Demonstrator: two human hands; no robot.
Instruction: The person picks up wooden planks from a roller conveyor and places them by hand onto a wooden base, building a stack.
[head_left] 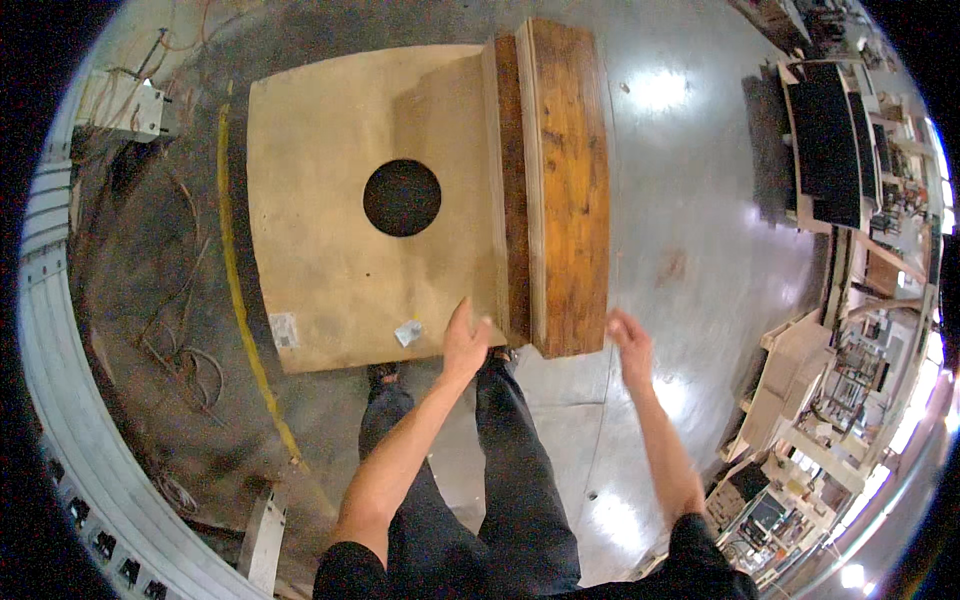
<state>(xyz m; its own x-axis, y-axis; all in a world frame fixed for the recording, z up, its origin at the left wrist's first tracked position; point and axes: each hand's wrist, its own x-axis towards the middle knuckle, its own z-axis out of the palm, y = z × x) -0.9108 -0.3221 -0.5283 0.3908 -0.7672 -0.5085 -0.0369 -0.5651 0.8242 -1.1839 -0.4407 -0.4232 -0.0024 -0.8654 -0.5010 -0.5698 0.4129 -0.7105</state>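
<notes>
Pale plywood is seen in the head view: a large square panel [340, 200] with a round hole [402, 198] cut through its middle, lying flat and low above the grey floor [700, 250]. Against its right edge a darker, stained wooden board [570, 180] is stood, long and thick, with a layered side face turned toward the panel. The left hand [465, 345] is laid on the near edge of the panel, close to where it meets the board, fingers spread and loose; nothing is enclosed, so its grip is released. The right hand [630, 335] is held just off the near right corner of the board, fingers half curled; it cannot be told whether the wood is touched, and nothing is grasped.

The panel is judged stiff, broad and fairly light for its size, awkward rather than heavy; the board is judged dense and heavy. Both are dry and rough, so little slip is expected, though splinters are likely at cut edges. Hold is best taken at the near edge and corners, or through the hole. A yellow line [240, 300] and loose wires [180, 350] are seen on the floor to the left.
</notes>
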